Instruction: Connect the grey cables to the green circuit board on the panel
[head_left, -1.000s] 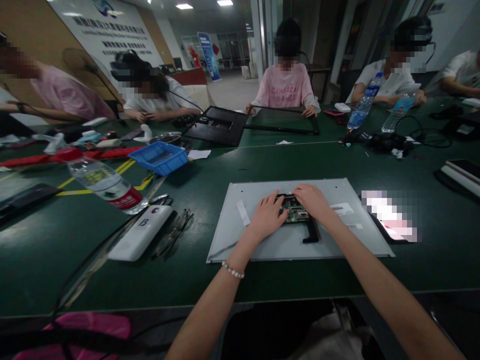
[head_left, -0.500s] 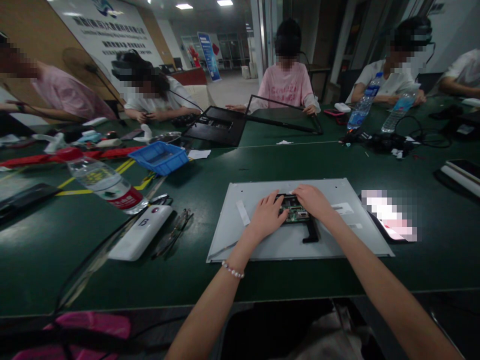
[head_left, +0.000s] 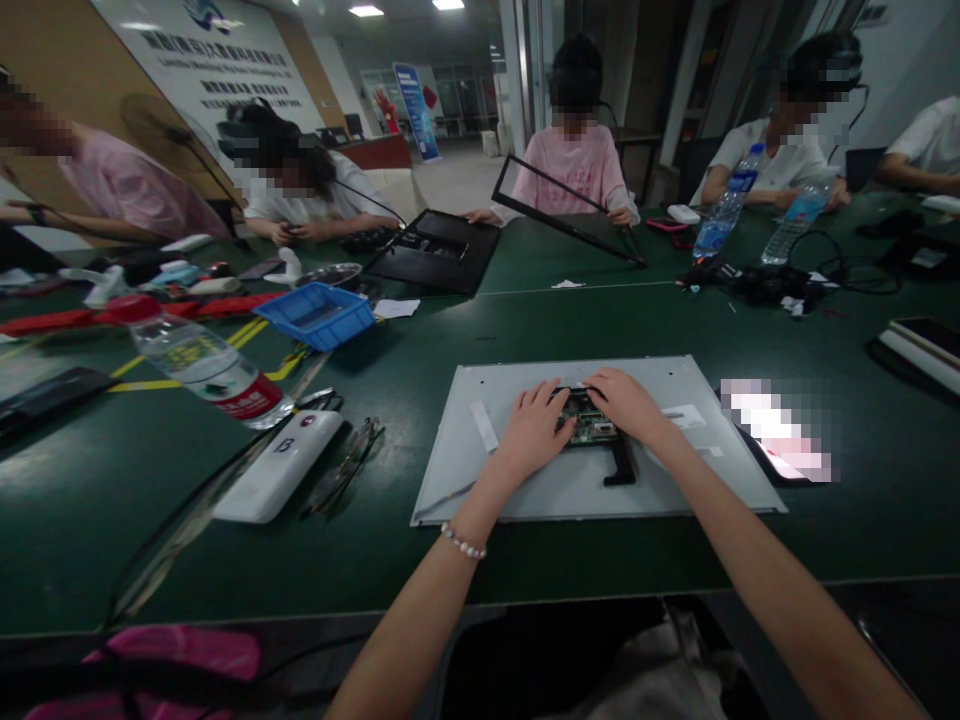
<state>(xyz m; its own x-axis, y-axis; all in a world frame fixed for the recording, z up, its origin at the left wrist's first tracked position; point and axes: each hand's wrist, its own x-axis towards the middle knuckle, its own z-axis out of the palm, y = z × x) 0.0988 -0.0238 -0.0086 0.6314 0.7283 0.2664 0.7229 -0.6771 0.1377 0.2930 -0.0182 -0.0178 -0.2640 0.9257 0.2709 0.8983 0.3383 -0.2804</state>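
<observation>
A green circuit board [head_left: 592,428] in a black plastic frame [head_left: 621,465] lies on a silver-grey flat panel [head_left: 540,495]. My left hand [head_left: 531,430] grips the frame's left side, fingers bent over its upper left corner and thumb at the board. At the top right edge, my right hand [head_left: 624,402] has its fingers curled round the frame; its thumb and some fingertips are hidden. An arm of the black frame sticks out below the board. A white strip [head_left: 484,427] is on the panel left of my left hand.
A phone [head_left: 784,435] lies right of the panel. To the left are a white power bank [head_left: 279,468], glasses [head_left: 345,468], a water bottle [head_left: 206,365] and a blue tray [head_left: 315,316]. Across the green table, a person holds a thin black bezel [head_left: 562,232] beside a black panel [head_left: 435,250].
My hands keep nearly the same place on the frame and board. Across the table, the person's black bezel has tilted, its left end lower.
</observation>
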